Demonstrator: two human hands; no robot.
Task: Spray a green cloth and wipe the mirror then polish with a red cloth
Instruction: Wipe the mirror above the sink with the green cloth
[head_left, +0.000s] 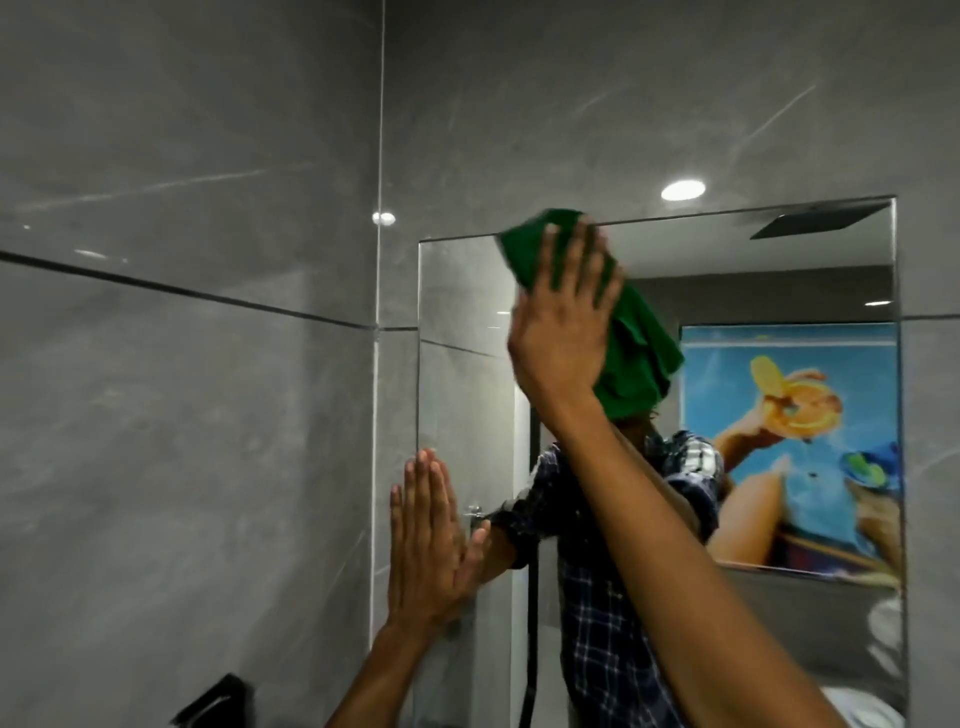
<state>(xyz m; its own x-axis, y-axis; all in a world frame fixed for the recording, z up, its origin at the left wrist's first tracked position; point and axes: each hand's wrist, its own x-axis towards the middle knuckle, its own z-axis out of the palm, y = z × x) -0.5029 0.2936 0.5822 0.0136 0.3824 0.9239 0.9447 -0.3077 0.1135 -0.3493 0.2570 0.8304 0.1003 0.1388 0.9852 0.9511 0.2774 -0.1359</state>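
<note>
A frameless rectangular mirror (779, 280) hangs on a grey tiled wall. My right hand (563, 317) presses a green cloth (636, 353) flat against the glass near the mirror's top edge, fingers spread over the cloth. The cloth's lower part hangs loose below and to the right of the hand. My left hand (428, 540) lies flat, fingers together, on the mirror's left edge, lower down, holding nothing. No red cloth and no spray bottle are in view.
Grey glossy wall tiles (182, 415) fill the left side. A dark fixture (218, 701) sticks out of the wall at the bottom left. The mirror reflects a person in a checked shirt, a colourful poster (795, 441) and ceiling lights.
</note>
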